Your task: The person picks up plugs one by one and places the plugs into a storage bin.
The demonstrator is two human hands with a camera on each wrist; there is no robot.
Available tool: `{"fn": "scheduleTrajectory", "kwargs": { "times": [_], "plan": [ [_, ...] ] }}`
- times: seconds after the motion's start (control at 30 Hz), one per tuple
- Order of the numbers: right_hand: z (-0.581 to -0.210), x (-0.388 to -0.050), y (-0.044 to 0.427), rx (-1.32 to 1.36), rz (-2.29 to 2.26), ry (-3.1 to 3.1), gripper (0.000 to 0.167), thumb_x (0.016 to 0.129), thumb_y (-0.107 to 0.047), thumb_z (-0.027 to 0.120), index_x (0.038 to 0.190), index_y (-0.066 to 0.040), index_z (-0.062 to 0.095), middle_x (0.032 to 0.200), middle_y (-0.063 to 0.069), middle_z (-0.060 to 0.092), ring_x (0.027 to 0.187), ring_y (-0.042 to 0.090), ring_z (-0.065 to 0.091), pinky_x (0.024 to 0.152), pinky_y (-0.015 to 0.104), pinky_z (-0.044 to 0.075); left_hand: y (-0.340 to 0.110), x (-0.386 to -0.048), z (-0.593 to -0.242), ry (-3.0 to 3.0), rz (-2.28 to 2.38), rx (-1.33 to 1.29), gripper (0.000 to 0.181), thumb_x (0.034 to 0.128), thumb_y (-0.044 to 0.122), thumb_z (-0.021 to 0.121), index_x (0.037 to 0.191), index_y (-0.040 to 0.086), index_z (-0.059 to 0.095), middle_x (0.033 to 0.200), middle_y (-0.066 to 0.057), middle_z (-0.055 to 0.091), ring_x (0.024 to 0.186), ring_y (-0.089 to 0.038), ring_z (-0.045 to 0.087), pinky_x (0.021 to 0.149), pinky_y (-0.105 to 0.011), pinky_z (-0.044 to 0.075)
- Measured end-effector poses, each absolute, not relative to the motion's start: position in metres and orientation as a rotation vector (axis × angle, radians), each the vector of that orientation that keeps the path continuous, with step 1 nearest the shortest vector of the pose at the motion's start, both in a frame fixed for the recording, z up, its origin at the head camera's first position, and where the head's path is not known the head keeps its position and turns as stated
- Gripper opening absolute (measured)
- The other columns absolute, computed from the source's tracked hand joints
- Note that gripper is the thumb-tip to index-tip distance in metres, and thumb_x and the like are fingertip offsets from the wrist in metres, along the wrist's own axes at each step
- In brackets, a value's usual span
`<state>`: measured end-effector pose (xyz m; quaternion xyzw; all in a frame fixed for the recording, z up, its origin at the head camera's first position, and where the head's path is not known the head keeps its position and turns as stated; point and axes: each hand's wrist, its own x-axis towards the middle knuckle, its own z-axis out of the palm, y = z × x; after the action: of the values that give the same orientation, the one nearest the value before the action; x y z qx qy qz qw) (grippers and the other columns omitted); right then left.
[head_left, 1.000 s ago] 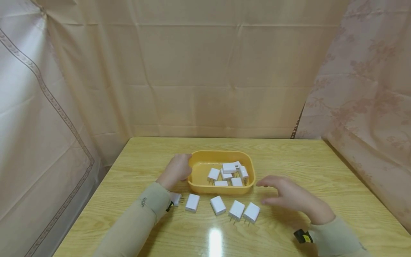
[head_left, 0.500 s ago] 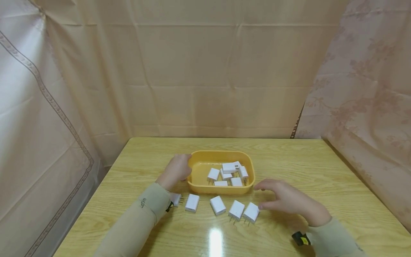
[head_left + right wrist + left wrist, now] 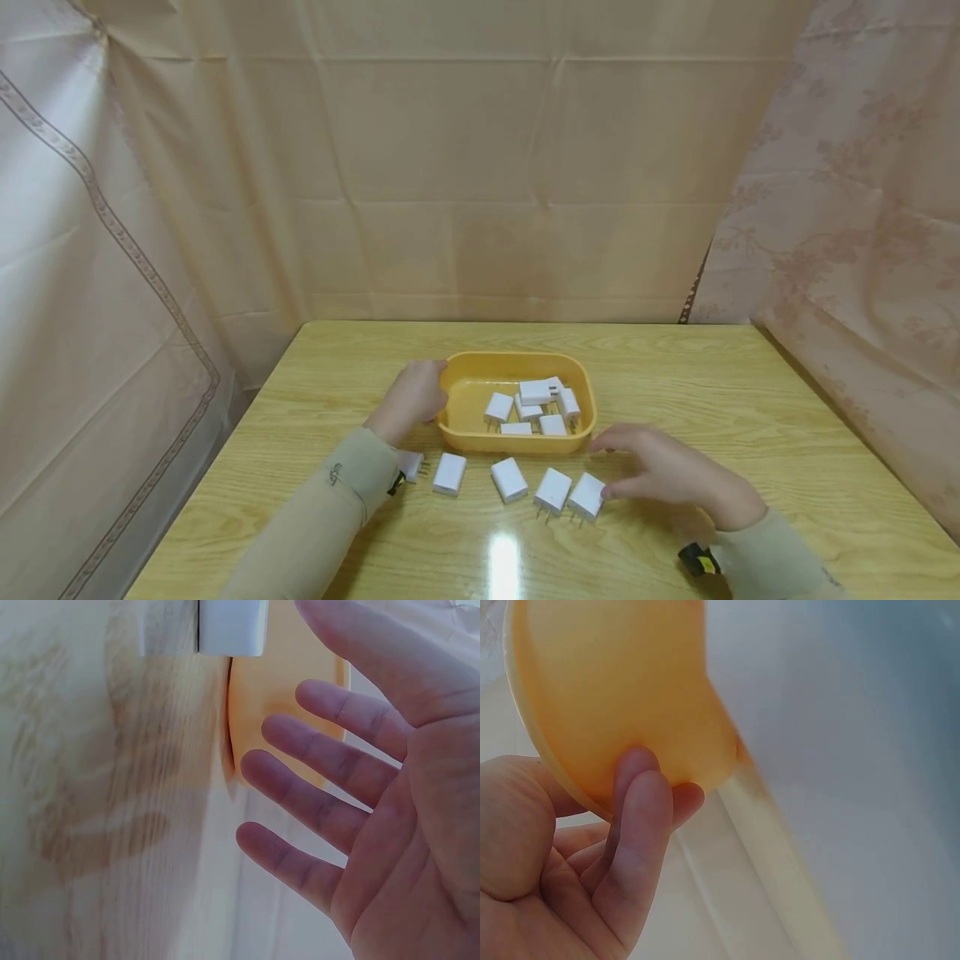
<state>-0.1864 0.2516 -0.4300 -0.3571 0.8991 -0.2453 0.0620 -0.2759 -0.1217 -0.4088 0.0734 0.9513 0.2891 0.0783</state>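
A yellow plastic bin [image 3: 517, 444] stands on the table, with several white charger plugs [image 3: 498, 407] lying in its right half. My left hand [image 3: 412, 400] grips the bin's left end; in the left wrist view its fingers lie against the outside of the yellow wall [image 3: 630, 682]. Beside the bin's front right corner is my right hand [image 3: 667, 471], fingers spread and holding nothing. Its thumb is at the rightmost charger plug [image 3: 587, 496] in front of the bin; whether they touch, I cannot tell. The right wrist view shows a plug [image 3: 232, 626] near the thumb.
More charger plugs lie in a loose row before the bin: one [image 3: 552, 490] close to the rightmost, others [image 3: 509, 480] [image 3: 449, 474] further left. A plug [image 3: 411, 465] is partly hidden by my left sleeve. Cloth curtains [image 3: 480, 183] enclose the table [image 3: 360, 342].
My right hand has moved slightly left and down, bringing its thumb up to the rightmost charger plug. The left hand and the bin have stayed in place.
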Motion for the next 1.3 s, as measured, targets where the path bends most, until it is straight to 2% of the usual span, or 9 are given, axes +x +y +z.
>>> {"fn": "scheduleTrajectory", "kwargs": {
  "times": [0.33, 0.83, 1.3],
  "plan": [
    [-0.432, -0.186, 0.249, -1.073, -0.789, 2.647, 0.055, 0.084, -0.045, 0.08, 0.127, -0.012, 0.069, 0.125, -0.003, 0.067, 0.115, 0.022, 0.062, 0.099, 0.049, 0.049, -0.122, -0.277, -0.41, 2.878, 0.837, 0.243, 0.063, 0.0857, -0.011, 0.052, 0.148, -0.003, 0.049, 0.124, -0.022, 0.064, 0.042, -0.013, 0.053, 0.038, -0.024, 0.045],
    [-0.437, -0.186, 0.247, -1.007, -0.779, 2.6, 0.059, 0.084, -0.054, 0.078, 0.129, -0.017, 0.069, 0.13, -0.006, 0.064, 0.121, 0.018, 0.058, 0.104, 0.051, 0.046, -0.121, -0.277, -0.409, 2.87, 0.839, 0.233, 0.064, 0.0848, -0.012, 0.052, 0.148, -0.002, 0.049, 0.124, -0.021, 0.064, 0.042, -0.013, 0.052, 0.038, -0.024, 0.045],
    [-0.438, -0.182, 0.239, -1.145, -0.766, 2.571, 0.042, 0.083, -0.034, 0.084, 0.123, -0.025, 0.073, 0.125, -0.011, 0.065, 0.113, 0.014, 0.06, 0.099, 0.045, 0.049, -0.12, -0.277, -0.408, 2.857, 0.838, 0.22, 0.064, 0.0856, -0.013, 0.052, 0.149, -0.002, 0.048, 0.122, -0.021, 0.065, 0.042, -0.013, 0.052, 0.038, -0.024, 0.045]
  ]
}}
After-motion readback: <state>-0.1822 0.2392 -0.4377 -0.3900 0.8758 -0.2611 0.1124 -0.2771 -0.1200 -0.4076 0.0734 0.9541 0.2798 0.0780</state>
